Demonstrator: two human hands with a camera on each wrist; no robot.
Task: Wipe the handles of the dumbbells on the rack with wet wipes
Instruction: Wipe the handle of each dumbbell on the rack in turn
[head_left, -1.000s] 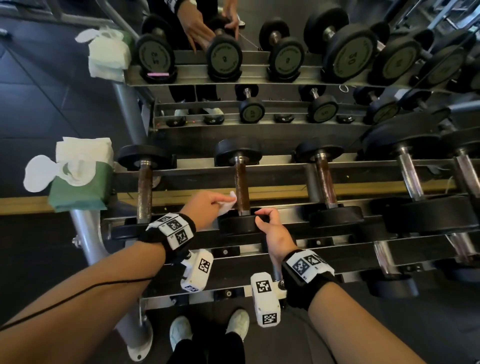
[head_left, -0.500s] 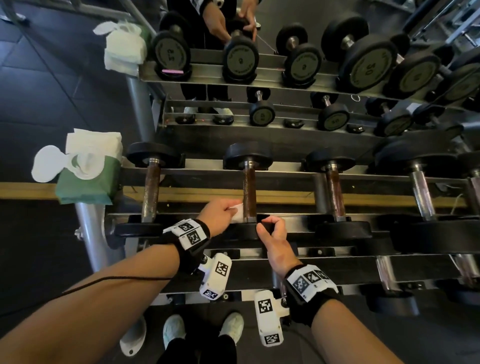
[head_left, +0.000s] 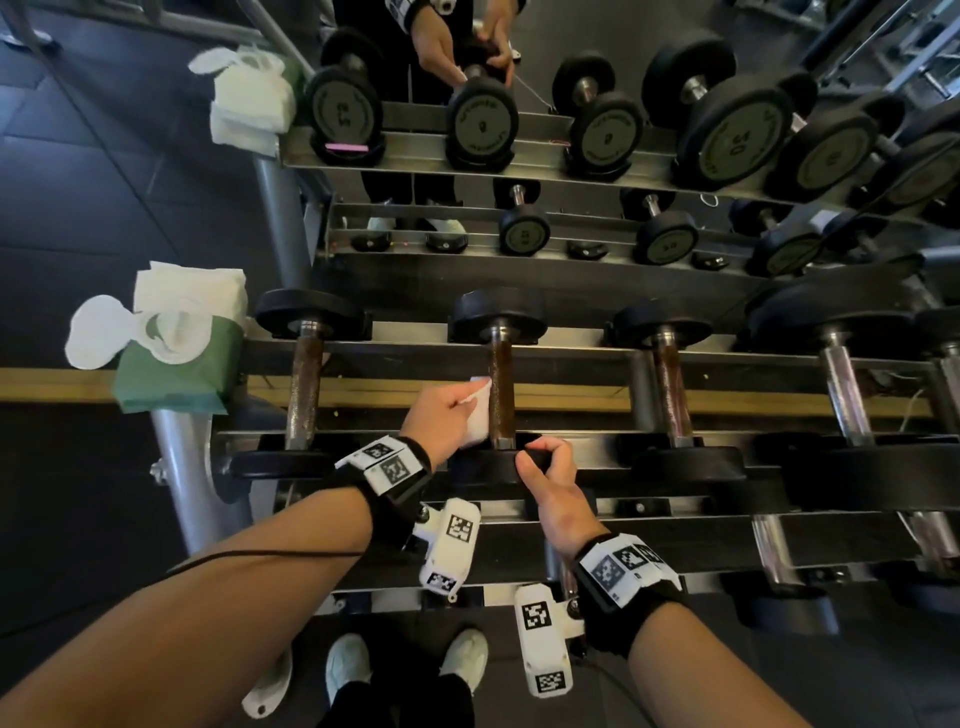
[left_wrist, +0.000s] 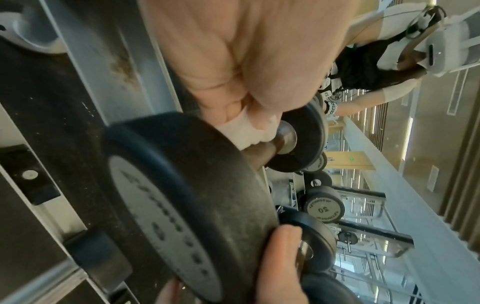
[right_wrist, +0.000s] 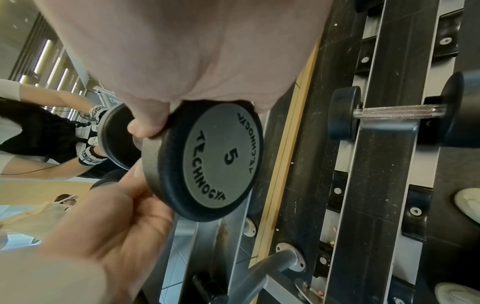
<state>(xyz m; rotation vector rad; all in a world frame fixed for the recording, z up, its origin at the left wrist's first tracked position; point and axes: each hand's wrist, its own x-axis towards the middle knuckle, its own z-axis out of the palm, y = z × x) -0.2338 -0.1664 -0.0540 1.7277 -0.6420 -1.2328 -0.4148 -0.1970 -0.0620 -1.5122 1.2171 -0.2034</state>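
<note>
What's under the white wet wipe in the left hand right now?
The white wet wipe, held by the left hand, lies against the left side of the rusty brown dumbbell handle. The handle's right side shows bare; the strip beneath the wipe is covered, so its state cannot be seen.

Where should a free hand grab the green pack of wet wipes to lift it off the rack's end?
Grip the green pack of wet wipes across its soft green sides, coming from the left: its right side butts the rack, and the open lid and loose wipes cover the top.

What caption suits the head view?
Left hand presses a white wet wipe against a rusty brown dumbbell handle; right hand steadies its black end.
</note>
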